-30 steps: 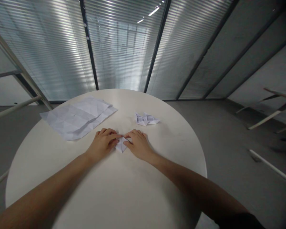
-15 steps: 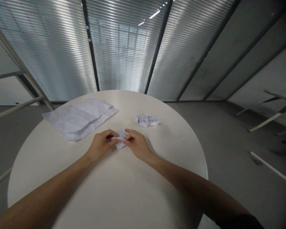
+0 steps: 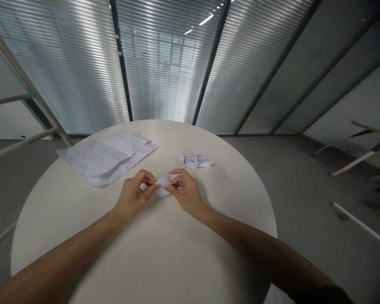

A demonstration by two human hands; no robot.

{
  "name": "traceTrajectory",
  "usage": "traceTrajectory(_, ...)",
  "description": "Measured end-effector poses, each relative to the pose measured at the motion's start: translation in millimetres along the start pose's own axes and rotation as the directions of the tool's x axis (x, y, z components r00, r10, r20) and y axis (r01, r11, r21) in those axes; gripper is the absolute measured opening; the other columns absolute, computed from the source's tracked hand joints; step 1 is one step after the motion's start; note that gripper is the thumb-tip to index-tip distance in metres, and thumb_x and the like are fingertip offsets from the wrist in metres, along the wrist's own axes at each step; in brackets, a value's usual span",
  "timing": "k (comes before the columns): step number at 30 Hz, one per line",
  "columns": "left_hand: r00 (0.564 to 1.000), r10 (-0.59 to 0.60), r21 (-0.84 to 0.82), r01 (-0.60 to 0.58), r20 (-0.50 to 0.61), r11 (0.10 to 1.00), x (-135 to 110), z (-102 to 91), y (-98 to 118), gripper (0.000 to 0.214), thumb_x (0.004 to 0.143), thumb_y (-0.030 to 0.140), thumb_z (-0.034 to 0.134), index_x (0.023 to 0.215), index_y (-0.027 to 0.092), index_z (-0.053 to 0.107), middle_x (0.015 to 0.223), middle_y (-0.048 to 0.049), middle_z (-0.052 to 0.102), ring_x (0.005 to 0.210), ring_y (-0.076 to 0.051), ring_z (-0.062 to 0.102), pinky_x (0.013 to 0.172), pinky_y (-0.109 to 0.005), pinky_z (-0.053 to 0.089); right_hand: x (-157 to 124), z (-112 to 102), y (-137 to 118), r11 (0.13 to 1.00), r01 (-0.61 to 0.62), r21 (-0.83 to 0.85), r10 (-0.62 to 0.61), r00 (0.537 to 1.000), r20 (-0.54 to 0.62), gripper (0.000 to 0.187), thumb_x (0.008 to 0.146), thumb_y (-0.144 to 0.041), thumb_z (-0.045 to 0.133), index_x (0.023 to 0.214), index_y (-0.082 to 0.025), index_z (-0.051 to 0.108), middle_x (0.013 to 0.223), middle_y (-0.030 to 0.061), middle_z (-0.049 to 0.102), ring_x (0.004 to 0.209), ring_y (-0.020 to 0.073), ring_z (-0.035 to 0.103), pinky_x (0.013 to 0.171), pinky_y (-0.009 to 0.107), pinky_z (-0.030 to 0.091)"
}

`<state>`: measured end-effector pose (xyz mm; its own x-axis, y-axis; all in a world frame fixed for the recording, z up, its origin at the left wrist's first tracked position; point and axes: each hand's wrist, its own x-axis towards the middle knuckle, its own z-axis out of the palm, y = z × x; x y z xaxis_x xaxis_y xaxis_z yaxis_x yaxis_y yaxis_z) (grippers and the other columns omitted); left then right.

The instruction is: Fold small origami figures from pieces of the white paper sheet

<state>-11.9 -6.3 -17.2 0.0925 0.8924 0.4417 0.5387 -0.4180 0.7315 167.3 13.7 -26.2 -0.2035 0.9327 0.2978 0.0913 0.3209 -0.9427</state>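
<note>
Between my hands, near the middle of the round table, is a small folded piece of white paper [image 3: 162, 188]. My left hand [image 3: 136, 192] pinches its left side between thumb and fingers. On the right side, the thumb and fingers of my right hand [image 3: 186, 192] press the paper, with one finger lifted above it. The fingertips partly hide the folds. A finished-looking folded paper shape [image 3: 196, 160] with raised points rests just beyond my right hand. Creased white paper sheets [image 3: 107, 156] lie overlapping at the back left, beyond my left hand.
The round white table [image 3: 164, 253] stands before a wall of glass panels with blinds [image 3: 164, 63]. A pale metal frame [image 3: 22, 143] rises close to its left side. Another table with light legs [image 3: 354, 162] is off to the right on the grey floor.
The folded paper's near point has drawn in, and its top now faces up more. My hands have shifted slightly, with a right finger raised. The sheets and the other folded shape stay put.
</note>
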Motion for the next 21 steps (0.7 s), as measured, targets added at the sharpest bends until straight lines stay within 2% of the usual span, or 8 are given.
traceTrajectory(1, 1.000, -0.009, -0.005, 0.009, 0.002, 1.000, -0.2, -0.2, 0.4, 0.024, 0.081, 0.034, 0.064, 0.097, 0.018, 0.058, 0.071, 0.0012, 0.068, 0.064, -0.013, 0.062, 0.053, -0.020, 0.044, 0.2, -0.6, -0.2, 1.000, 0.009, -0.017, -0.008, 1.000, 0.014, 0.033, 0.071, -0.023, 0.070, 0.103, -0.021, 0.060, 0.065, -0.0042, 0.065, 0.057, 0.0115, 0.058, 0.057, 0.023, 0.045)
traceTrajectory(3, 1.000, 0.025, 0.012, -0.025, 0.016, 1.000, -0.4, -1.3, 0.4, 0.027, 0.082, 0.034, 0.062, 0.106, 0.020, 0.058, 0.077, 0.0006, 0.070, 0.068, -0.014, 0.064, 0.053, -0.021, 0.045, 0.6, -2.6, -0.9, 0.995, 0.052, -0.086, -0.050, 0.998, 0.024, 0.024, 0.074, -0.024, 0.069, 0.098, -0.020, 0.066, 0.069, -0.0017, 0.068, 0.060, 0.0124, 0.060, 0.060, 0.024, 0.046)
traceTrajectory(6, 0.983, 0.180, 0.078, -0.183, 0.049, 0.980, -0.3, -2.9, -3.9, 0.014, 0.086, 0.030, 0.059, 0.094, 0.022, 0.067, 0.081, -0.0014, 0.070, 0.073, -0.014, 0.062, 0.064, -0.024, 0.048, 1.4, -7.2, -0.7, 0.965, 0.137, -0.225, -0.133, 0.991, 0.033, 0.007, 0.077, -0.025, 0.067, 0.081, -0.020, 0.071, 0.074, 0.0008, 0.070, 0.066, 0.0139, 0.062, 0.063, 0.026, 0.047)
traceTrajectory(9, 0.920, 0.362, 0.144, -0.382, 0.147, 0.913, -0.3, -1.9, -13.7, 0.015, 0.089, 0.024, 0.054, 0.090, 0.021, 0.069, 0.082, -0.0041, 0.070, 0.077, -0.015, 0.060, 0.074, -0.028, 0.047, 2.7, -12.5, 2.7, 0.902, 0.233, -0.363, -0.190, 0.970, 0.151, 0.006, 0.077, -0.018, 0.067, 0.073, -0.021, 0.070, 0.076, 0.0002, 0.070, 0.073, 0.0141, 0.063, 0.072, 0.027, 0.047)
traceTrajectory(11, 0.870, 0.425, 0.189, -0.474, 0.249, 0.860, -0.6, -0.7, -19.2, 0.018, 0.090, 0.022, 0.051, 0.088, 0.020, 0.069, 0.085, -0.0054, 0.070, 0.081, -0.016, 0.058, 0.078, -0.031, 0.046, 3.3, -15.9, 5.1, 0.840, 0.307, -0.446, -0.200, 0.941, 0.271, 0.009, 0.076, -0.015, 0.068, 0.071, -0.022, 0.069, 0.076, -0.0003, 0.070, 0.077, 0.0137, 0.062, 0.078, 0.027, 0.046)
traceTrajectory(15, 0.829, 0.399, 0.264, -0.517, 0.392, 0.814, -1.4, -2.4, -16.6, 0.019, 0.089, 0.020, 0.050, 0.085, 0.021, 0.069, 0.084, -0.0055, 0.067, 0.083, -0.017, 0.056, 0.079, -0.032, 0.043, 2.1, -22.3, 2.2, 0.739, 0.389, -0.550, -0.158, 0.894, 0.420, 0.013, 0.076, -0.010, 0.064, 0.076, -0.021, 0.070, 0.083, 0.0003, 0.070, 0.082, 0.0139, 0.060, 0.081, 0.027, 0.045)
traceTrajectory(18, 0.805, 0.366, 0.267, -0.522, 0.466, 0.810, -0.3, -5.0, -9.2, 0.018, 0.086, 0.021, 0.051, 0.085, 0.021, 0.069, 0.082, -0.0054, 0.064, 0.083, -0.017, 0.055, 0.078, -0.032, 0.041, 0.9, -25.3, -4.3, 0.702, 0.402, -0.588, -0.120, 0.880, 0.459, 0.021, 0.072, -0.005, 0.061, 0.081, -0.021, 0.071, 0.090, 0.0008, 0.071, 0.087, 0.0150, 0.059, 0.084, 0.028, 0.044)
traceTrajectory(21, 0.830, 0.331, 0.257, -0.475, 0.449, 0.842, 2.8, -3.0, -8.7, 0.019, 0.087, 0.023, 0.051, 0.082, 0.021, 0.069, 0.078, -0.0049, 0.062, 0.080, -0.017, 0.054, 0.075, -0.031, 0.040, 1.5, -23.6, -6.3, 0.718, 0.340, -0.607, -0.071, 0.904, 0.422, 0.018, 0.076, -0.008, 0.059, 0.080, -0.021, 0.071, 0.085, 0.0009, 0.069, 0.083, 0.0146, 0.059, 0.082, 0.028, 0.043)
